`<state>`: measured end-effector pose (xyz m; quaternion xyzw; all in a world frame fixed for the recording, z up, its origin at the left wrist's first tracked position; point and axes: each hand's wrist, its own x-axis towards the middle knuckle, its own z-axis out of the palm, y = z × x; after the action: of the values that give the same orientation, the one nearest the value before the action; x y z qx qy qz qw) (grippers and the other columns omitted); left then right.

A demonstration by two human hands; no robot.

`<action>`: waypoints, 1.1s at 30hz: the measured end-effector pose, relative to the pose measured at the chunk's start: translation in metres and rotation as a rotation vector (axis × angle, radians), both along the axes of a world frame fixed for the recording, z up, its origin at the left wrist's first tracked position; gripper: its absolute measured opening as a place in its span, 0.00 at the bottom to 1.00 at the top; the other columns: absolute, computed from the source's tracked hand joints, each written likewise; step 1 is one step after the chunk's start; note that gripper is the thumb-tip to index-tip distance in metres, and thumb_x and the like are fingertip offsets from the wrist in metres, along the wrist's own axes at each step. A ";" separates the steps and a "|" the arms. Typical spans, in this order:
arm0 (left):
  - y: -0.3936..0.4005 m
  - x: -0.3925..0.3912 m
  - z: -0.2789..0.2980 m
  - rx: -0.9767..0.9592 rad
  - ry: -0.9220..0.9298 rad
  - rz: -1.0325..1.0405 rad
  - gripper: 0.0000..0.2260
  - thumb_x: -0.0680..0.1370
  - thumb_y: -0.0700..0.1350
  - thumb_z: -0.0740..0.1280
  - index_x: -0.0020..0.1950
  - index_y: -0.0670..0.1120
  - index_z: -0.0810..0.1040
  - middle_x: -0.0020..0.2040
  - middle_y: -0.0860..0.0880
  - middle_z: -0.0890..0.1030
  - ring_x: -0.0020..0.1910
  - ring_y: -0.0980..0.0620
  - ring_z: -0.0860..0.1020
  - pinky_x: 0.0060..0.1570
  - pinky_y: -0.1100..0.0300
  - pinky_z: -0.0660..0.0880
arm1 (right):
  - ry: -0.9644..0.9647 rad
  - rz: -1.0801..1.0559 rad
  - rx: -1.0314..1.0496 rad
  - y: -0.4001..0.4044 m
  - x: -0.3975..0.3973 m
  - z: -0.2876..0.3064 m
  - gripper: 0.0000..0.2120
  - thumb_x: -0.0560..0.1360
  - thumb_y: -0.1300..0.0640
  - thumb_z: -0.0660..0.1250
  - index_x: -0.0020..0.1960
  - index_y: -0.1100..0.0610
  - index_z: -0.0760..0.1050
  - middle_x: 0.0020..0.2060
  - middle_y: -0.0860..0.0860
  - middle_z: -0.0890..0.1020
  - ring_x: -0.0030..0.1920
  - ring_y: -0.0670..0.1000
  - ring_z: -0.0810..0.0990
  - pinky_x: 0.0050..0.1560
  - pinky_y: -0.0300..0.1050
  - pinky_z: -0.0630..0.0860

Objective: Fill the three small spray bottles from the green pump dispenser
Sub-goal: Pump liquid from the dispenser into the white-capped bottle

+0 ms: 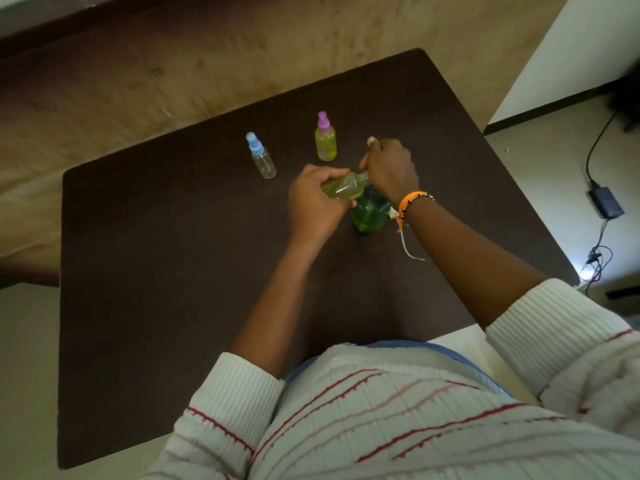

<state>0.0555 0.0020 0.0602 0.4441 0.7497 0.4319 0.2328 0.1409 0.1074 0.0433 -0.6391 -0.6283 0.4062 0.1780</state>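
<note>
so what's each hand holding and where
Left hand grips the tilted small bottle round its body; right hand is curled over the green dispenser's top.

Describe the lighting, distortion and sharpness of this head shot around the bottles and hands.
Head view: dim, warm light, so the dark table swallows shadow detail; wide-angle bend curves its edges; a bright glare patch shows on the floor at right; the left hand and right hand are slightly soft, as is the tilted bottle between them; the blue-capped bottle and purple-capped bottle read clearly.
</note>
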 end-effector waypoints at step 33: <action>0.000 0.001 -0.005 -0.057 -0.121 -0.012 0.17 0.63 0.35 0.76 0.49 0.48 0.80 0.46 0.52 0.83 0.46 0.57 0.81 0.49 0.58 0.79 | 0.037 0.014 -0.124 0.005 -0.001 -0.003 0.21 0.78 0.52 0.52 0.59 0.61 0.78 0.58 0.59 0.80 0.57 0.62 0.78 0.60 0.51 0.73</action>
<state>0.0561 0.0020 0.0553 0.4148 0.7437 0.4351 0.2926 0.1398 0.1127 0.0403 -0.6370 -0.6028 0.4575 0.1471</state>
